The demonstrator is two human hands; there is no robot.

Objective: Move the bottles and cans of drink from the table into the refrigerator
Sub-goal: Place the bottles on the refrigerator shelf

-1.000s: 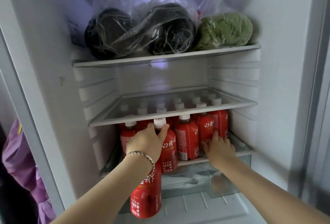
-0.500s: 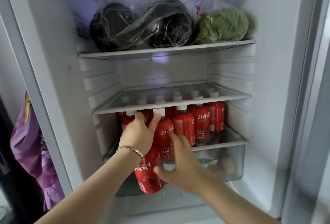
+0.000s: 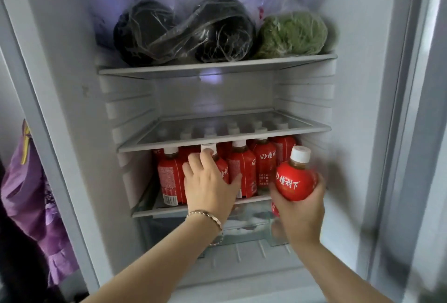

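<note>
While clasping a red-labelled plastic bottle (image 3: 295, 181) with a white cap in the right hand (image 3: 300, 208), holds it upright and clear of the glass, just in front of the right end of the lowest clear glass shelf (image 3: 167, 210) in the open white refrigerator (image 3: 358, 109). Curls right fingers and thumb round the lower body of the bottle from beneath.

Reaches with the left hand (image 3: 210, 189), silver chain bracelet (image 3: 205, 215) at the wrist, to a front-row bottle (image 3: 209, 148) standing on that shelf. Curls fingers over its shoulder just below the white cap and spreads the thumb rightward against the neighbouring bottle.

Shows more matching red bottles (image 3: 243, 172) packed upright in rows on the same shelf, touching one another, caps just under the middle glass shelf (image 3: 225, 144).

Stores, on the top shelf (image 3: 217, 67), two dark rounded lumps (image 3: 183, 32) in clear plastic bags, perhaps vegetables, hard to make out through wrinkled film. Sets beside them, to the right, a green leafy vegetable (image 3: 292, 34), also bagged.

Has a clear plastic drawer (image 3: 254, 227) directly beneath the bottle shelf. Leaves a purple cloth (image 3: 26, 194) hanging outside the cabinet at far left.
</note>
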